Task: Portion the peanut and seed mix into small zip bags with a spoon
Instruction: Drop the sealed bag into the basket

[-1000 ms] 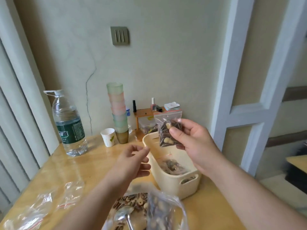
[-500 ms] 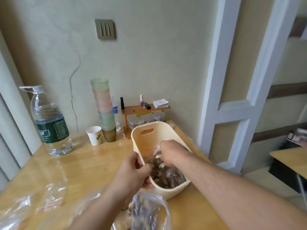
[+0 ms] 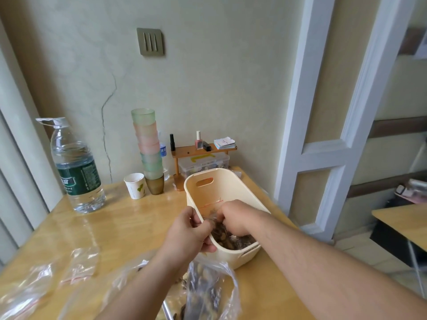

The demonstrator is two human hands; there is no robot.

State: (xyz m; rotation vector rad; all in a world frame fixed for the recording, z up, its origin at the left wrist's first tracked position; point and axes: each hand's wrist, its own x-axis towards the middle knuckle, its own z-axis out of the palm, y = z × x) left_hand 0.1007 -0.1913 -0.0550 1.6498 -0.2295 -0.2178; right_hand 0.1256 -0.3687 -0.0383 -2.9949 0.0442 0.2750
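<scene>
The basket point(image 3: 227, 181) rim is gripped by the left hand point(image 3: 188, 234). A filled zip bag point(image 3: 219, 227) is held down inside it by the curled right hand point(image 3: 233, 217). The mix bag point(image 3: 208, 289) lies nearer on the table point(image 3: 129, 227).

Both hands point(image 3: 228, 219) in cream basket point(image 3: 227, 181) among filled zip bags point(image 3: 233, 240).

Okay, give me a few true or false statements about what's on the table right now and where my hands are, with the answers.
1. Both hands are at the cream basket. True.
2. The water bottle lies on its side. False: it stands upright.
3. Empty zip bags lie left of the left hand. True.
4. The paper cup is inside the basket. False: it stands on the table beside the stacked cups.
5. The right hand reaches into the basket. True.
</scene>
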